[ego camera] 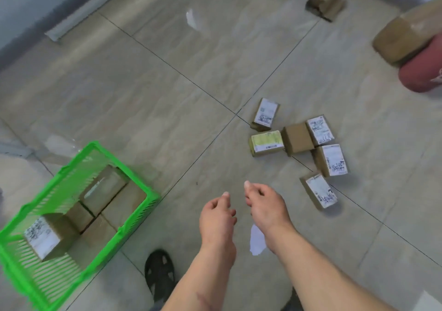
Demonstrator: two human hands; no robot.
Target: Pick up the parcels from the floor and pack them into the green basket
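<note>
Head view, looking down at a tiled floor. The green basket stands at the lower left of the frame, open side up, so that parcels can be lowered straight in; several brown boxes already lie in it side by side, with one labelled box raised nearer its lower-left end. Six small parcels remain in a loose cluster right of centre, most with white labels upward, one plain brown parcel in their midst. Both hands sit low in the middle of the frame, empty: the left hand and the right hand have loosely curled, relaxed fingers that hold nothing, apparently between a drop and the next pick. The nearest parcel lies on the floor just to the right of the right hand, not touching it; the rest lie above it, well apart from the basket. A dark shoe shows at bottom centre.
</note>
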